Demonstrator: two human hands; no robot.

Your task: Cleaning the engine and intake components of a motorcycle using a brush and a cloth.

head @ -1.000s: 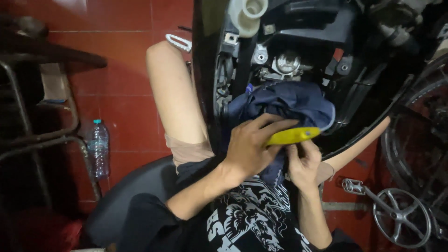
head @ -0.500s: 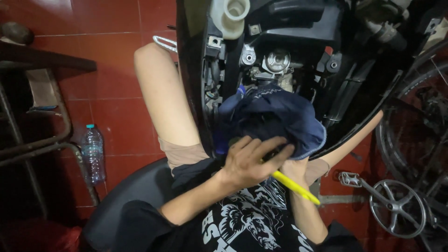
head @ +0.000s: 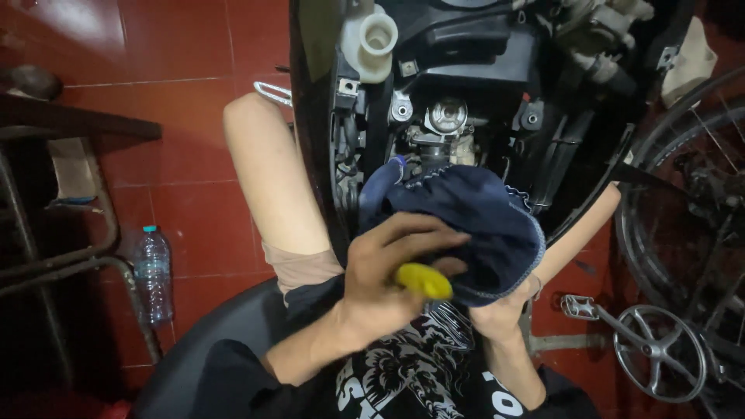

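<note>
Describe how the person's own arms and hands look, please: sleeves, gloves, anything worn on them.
Both forearms are bare, with no long sleeves showing. The left hand and the right hand wear no gloves, and I see no ring or watch. The black T-shirt with a white graphic print covers the chest; its sleeve ends are not clearly visible.

yellow tool handle (head: pixel 423 280) – blurred, rounded end toward me, gripped in my left hand (head: pixel 384 279) | dark blue rag (head: pixel 466 225) – stitched hem, bunched, draped over my right hand (head: pixel 497 318), below the engine opening
</note>
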